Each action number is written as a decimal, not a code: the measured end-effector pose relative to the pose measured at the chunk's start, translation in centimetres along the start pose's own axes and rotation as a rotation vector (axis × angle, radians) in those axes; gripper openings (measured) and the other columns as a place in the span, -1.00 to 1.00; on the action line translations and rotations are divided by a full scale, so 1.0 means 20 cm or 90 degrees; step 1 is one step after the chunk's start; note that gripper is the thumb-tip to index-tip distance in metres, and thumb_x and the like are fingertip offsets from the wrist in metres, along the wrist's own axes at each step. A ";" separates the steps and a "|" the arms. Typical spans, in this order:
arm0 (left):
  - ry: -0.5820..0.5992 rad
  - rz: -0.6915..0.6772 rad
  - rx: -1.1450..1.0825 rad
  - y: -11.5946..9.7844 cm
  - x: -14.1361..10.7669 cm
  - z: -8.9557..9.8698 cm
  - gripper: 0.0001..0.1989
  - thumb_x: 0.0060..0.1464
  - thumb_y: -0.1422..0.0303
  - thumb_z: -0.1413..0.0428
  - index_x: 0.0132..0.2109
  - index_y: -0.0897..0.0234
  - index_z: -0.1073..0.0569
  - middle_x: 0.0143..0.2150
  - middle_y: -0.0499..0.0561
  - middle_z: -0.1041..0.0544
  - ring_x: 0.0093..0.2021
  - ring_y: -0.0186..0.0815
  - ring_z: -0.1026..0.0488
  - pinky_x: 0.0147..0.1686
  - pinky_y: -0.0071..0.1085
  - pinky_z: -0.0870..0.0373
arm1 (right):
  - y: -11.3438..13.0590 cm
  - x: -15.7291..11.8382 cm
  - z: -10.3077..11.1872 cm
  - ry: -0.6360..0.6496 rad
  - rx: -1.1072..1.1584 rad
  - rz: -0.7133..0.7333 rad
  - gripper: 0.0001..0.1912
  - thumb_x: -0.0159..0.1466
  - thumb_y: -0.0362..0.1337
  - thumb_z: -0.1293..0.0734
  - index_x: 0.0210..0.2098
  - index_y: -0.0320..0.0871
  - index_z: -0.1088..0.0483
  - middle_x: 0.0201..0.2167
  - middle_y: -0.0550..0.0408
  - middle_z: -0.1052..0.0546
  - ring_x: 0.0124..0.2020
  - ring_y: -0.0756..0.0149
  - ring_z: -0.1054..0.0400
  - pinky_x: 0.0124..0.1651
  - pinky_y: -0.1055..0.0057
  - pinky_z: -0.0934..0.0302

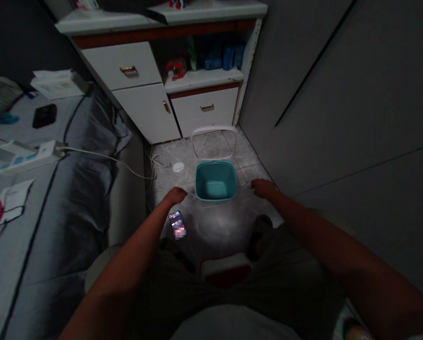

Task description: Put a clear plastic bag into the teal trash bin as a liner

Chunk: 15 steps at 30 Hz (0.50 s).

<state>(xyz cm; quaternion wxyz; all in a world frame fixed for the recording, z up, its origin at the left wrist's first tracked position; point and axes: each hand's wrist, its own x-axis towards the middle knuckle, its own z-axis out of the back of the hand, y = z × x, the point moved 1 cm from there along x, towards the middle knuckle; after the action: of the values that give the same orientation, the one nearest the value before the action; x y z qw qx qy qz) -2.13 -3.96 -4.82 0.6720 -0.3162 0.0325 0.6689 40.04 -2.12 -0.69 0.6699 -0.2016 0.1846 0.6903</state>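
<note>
Our empty, open left hand [176,195] and right hand [264,188] flank a teal bin [216,182] on the tiled floor [250,172]. A smartphone [177,225] sits just below the left hand, where a careless reach could knock it.

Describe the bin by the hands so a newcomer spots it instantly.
Start at the white drawer cabinet at the far end of the tiled floor. Just in front sits a square teal plastic bin, between the left hand and right hand. Its raised white lid frame sets it apart.
</note>
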 end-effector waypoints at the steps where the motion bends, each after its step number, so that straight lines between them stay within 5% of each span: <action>1: -0.001 0.004 -0.003 -0.01 -0.01 0.01 -0.69 0.24 0.34 -0.06 -0.17 0.29 -0.71 -0.14 0.18 -0.74 -0.13 -0.16 -0.67 -0.14 -0.40 -0.50 | 0.00 0.00 0.00 0.005 0.002 -0.002 -0.65 0.34 -0.40 -0.35 0.07 -0.11 -0.63 0.14 -0.22 -0.60 0.14 -0.02 -0.53 0.11 0.14 -0.37; 4: -0.019 0.009 -0.011 -0.05 -0.03 0.05 -0.68 0.26 0.30 -0.07 -0.06 0.29 -0.70 -0.01 0.18 -0.73 -0.03 -0.14 -0.66 -0.06 -0.40 -0.49 | -0.02 0.02 0.02 -0.019 0.042 0.004 -0.76 0.31 -0.30 -0.42 -0.06 -0.12 -0.66 0.08 -0.18 -0.61 0.10 0.05 -0.54 0.10 0.22 -0.36; 7: -0.063 -0.011 -0.024 -0.09 -0.06 0.11 -0.67 0.26 0.24 -0.11 0.02 0.26 -0.67 0.04 0.15 -0.70 0.00 -0.13 -0.64 -0.02 -0.38 -0.49 | -0.01 0.10 0.16 -0.111 0.150 0.012 -0.77 0.33 -0.28 -0.41 -0.07 -0.18 -0.63 0.01 -0.15 -0.63 0.02 0.16 -0.52 0.07 0.36 -0.34; 10: -0.098 -0.049 -0.051 -0.14 -0.11 0.17 -0.68 0.26 0.21 -0.13 0.03 0.24 -0.64 0.03 0.14 -0.70 -0.03 -0.14 -0.62 -0.03 -0.36 -0.48 | 0.04 0.21 0.39 -0.165 0.339 -0.014 -0.60 0.36 -0.29 -0.38 0.16 -0.24 -0.52 -0.10 -0.13 -0.63 -0.23 0.29 -0.48 -0.12 0.44 -0.35; 15: -0.073 -0.073 -0.035 -0.21 -0.20 0.25 -0.70 0.32 0.22 -0.08 0.04 0.21 -0.61 0.04 0.13 -0.69 -0.05 -0.15 -0.62 -0.05 -0.34 -0.45 | 0.22 0.32 0.73 -0.091 0.737 -0.012 -0.16 0.36 -0.38 -0.32 0.55 -0.04 0.02 -0.09 0.00 -0.61 -0.54 0.48 -0.28 -0.47 0.54 -0.26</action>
<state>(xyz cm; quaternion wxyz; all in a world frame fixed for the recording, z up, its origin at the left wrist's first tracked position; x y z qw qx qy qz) -0.68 -4.64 2.64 0.7013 -0.2969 -0.0427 0.6467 35.12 10.91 8.25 0.6878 0.2425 0.4845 0.4831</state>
